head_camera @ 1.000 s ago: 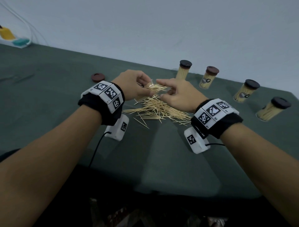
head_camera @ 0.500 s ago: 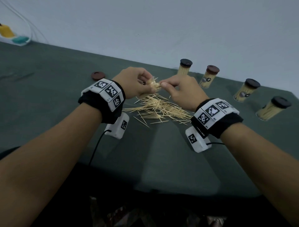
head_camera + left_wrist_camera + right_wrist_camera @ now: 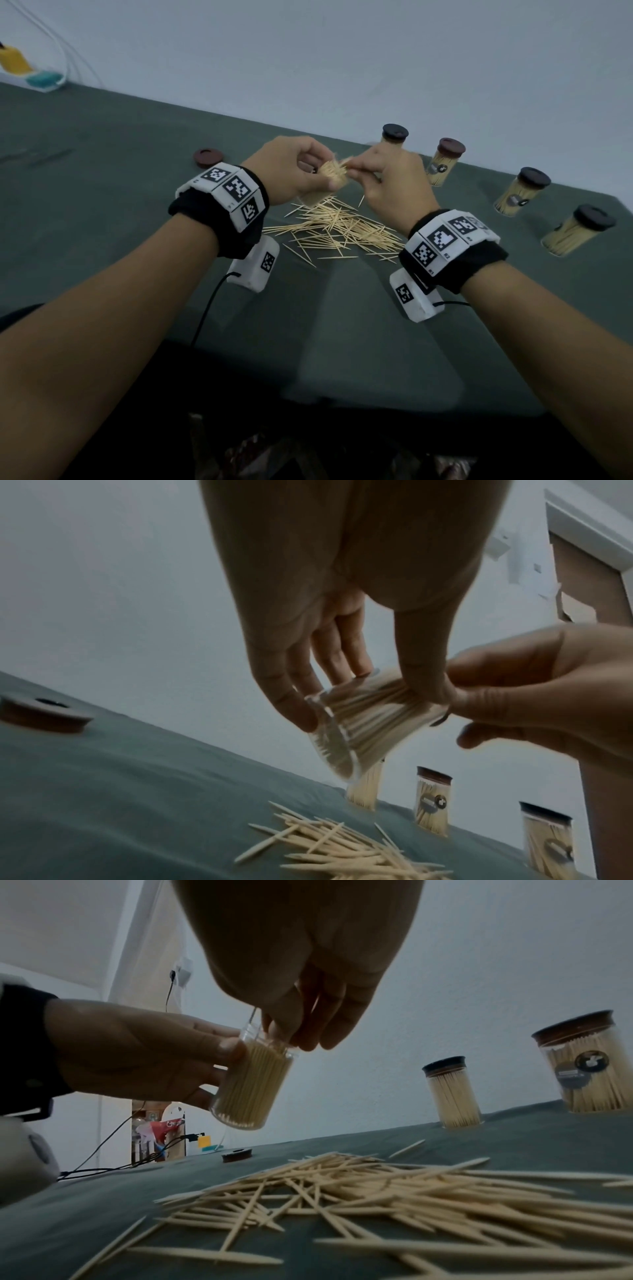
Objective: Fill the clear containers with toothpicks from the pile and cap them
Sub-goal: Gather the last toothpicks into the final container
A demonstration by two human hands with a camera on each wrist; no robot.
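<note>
My left hand [image 3: 301,171] grips a clear container [image 3: 330,178] packed with toothpicks and holds it tilted in the air above the pile of toothpicks [image 3: 339,229]. The left wrist view shows the container [image 3: 359,723] between thumb and fingers. My right hand [image 3: 363,171] pinches a few toothpicks at the container's open mouth; in the right wrist view its fingertips sit on the rim of the container [image 3: 253,1085]. A loose brown cap [image 3: 208,157] lies on the cloth to the left.
Several capped, filled containers stand in a row at the back right, the nearest to my hands [image 3: 395,135] partly behind my right hand, the last [image 3: 575,229] at the far right. The green cloth table [image 3: 102,205] ends at a white wall. Cables trail from the wrist units.
Both hands rose from the pile. My right hand carried picked toothpicks up to the container's mouth, and my left hand lifted and tilted the container toward it.
</note>
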